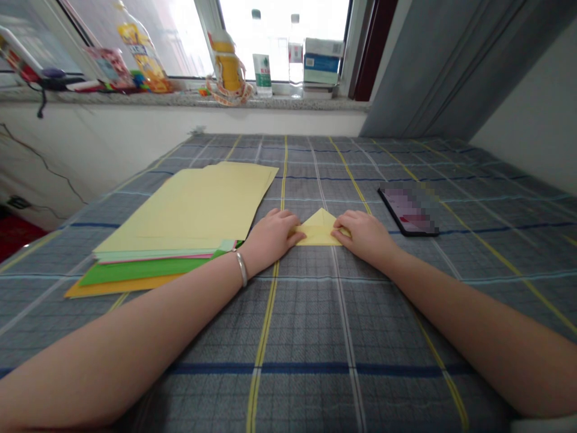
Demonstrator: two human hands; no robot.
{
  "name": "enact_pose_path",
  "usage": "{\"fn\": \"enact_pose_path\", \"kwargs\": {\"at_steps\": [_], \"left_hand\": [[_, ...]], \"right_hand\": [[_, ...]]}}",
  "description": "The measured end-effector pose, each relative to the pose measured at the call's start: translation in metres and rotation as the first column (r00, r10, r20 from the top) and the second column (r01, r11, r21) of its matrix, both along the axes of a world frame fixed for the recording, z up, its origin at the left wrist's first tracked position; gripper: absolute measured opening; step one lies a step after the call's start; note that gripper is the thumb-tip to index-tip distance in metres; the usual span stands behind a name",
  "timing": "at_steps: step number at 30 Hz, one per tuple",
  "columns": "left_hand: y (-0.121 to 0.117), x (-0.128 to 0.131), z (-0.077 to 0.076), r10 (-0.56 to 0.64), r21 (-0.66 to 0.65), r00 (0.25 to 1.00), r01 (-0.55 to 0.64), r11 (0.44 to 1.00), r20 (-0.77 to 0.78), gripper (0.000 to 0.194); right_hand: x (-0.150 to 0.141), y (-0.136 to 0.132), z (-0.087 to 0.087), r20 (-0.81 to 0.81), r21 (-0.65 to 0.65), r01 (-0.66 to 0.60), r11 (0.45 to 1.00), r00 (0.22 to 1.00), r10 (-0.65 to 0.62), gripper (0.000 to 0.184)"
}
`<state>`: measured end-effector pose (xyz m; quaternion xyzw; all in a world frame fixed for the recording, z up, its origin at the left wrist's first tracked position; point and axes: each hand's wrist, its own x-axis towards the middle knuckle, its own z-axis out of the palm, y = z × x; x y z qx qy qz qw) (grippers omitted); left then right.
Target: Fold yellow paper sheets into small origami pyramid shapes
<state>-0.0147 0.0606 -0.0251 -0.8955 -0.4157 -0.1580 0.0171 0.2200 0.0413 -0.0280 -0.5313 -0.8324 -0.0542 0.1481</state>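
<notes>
**Paper:** small yellow paper triangle, point away from the camera, flat on a blue-grey checked cloth, right between both hands.

**Left hand:** curled over the triangle's left corner and touching it, silver bangle on the wrist.

**Right hand:** same deal on the right corner, resting on the cloth too.

**Grip:** hands apart, paper between them, contact on both sides. Pinching or just pressing down? Can't tell from this angle.

**Paper pile:** pale yellow sheets stacked just left of the left hand, with a green sheet and an orange sheet sticking out underneath.

**Phone:** black smartphone lying on the cloth just right of the right hand, screen pixelated out.

**Back of the shot:** speckled stone windowsill past the far edge of the cloth, crowded with a yellow-labelled plastic bottle, a clear water bottle and a blue-and-white box.

**Right side:** grey curtain hanging beside the window, down to about the far edge of the cloth.
</notes>
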Motion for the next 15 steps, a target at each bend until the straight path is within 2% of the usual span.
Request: {"fn": "enact_pose_path", "kwargs": {"at_steps": [8,15], "left_hand": [[0.005,-0.007,0.004,-0.002,-0.063,0.998,0.006,0.998,0.063,0.015],[0.014,-0.016,0.004,0.136,-0.344,0.969,-0.059,0.937,0.205,0.013]], "right_hand": [[0.000,0.000,0.000,-0.003,-0.019,0.005,1.000,1.000,-0.005,0.018],[0.001,0.000,0.000,-0.013,-0.041,0.005,0.999,1.000,-0.006,0.020]]}}
